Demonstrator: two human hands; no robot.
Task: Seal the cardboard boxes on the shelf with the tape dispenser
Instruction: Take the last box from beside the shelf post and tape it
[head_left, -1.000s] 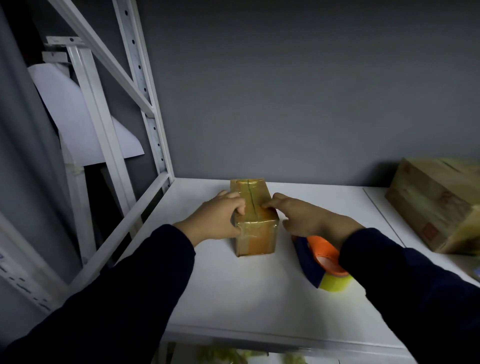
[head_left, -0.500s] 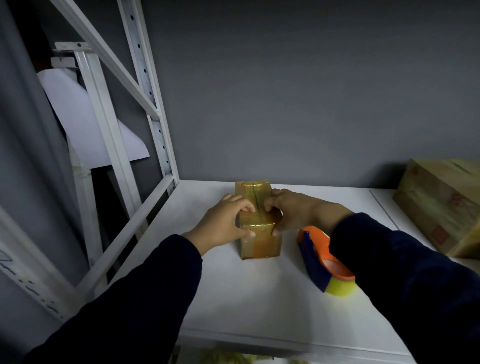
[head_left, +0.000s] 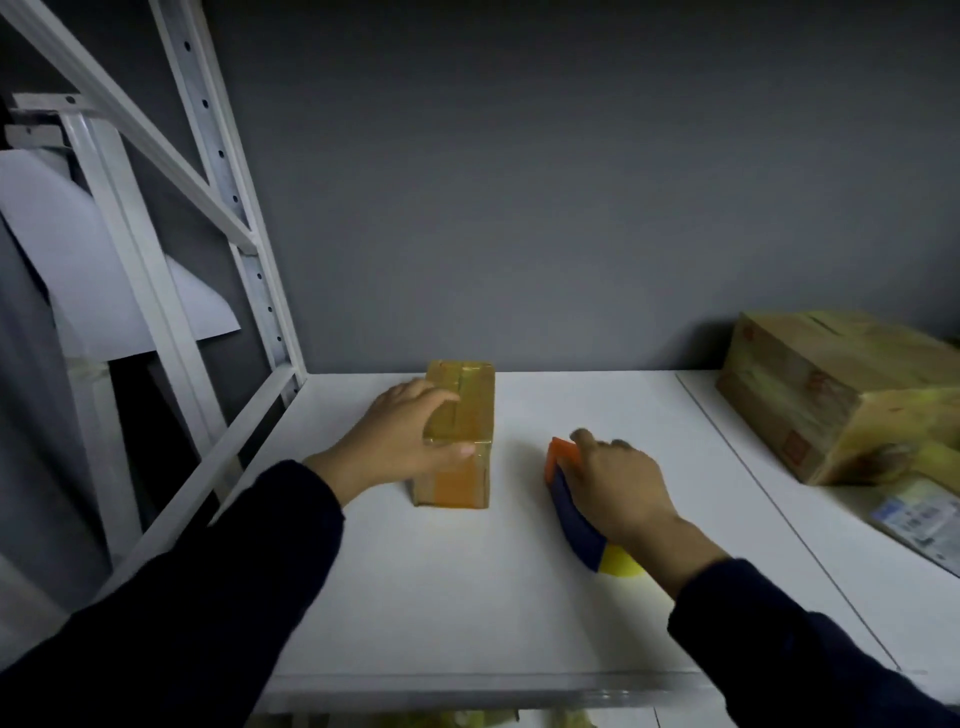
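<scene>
Left hand (head_left: 397, 441) grips the small cardboard box (head_left: 467, 410): fingers curled over the left part of its top, thumb laid along the near top edge. Box stands on the white shelf (head_left: 467, 597), left of centre, its far end close to the grey wall (head_left: 519, 182). Glossy tape covers the top; a seam line runs down the middle, away from the viewer. A wide orange-brown band crosses the near face.

Right hand (head_left: 621, 483) lies over the tape dispenser (head_left: 574, 512), fingers curled across its top toward the orange front end. Dispenser sits on the shelf, right of the small box and apart from it. Blue side panel shows, and a yellow part near the wrist. Fingertips are blurred.

Both arms wear dark sleeves (head_left: 208, 597).

Large cardboard box (head_left: 810, 395) stands at the far right on the next shelf panel, well apart from both hands, turned at an angle. A flat labelled packet (head_left: 922, 514) lies just in front of it.

At left, a white perforated upright (head_left: 228, 171) with diagonal braces; behind it, a white sheet (head_left: 78, 260).
</scene>
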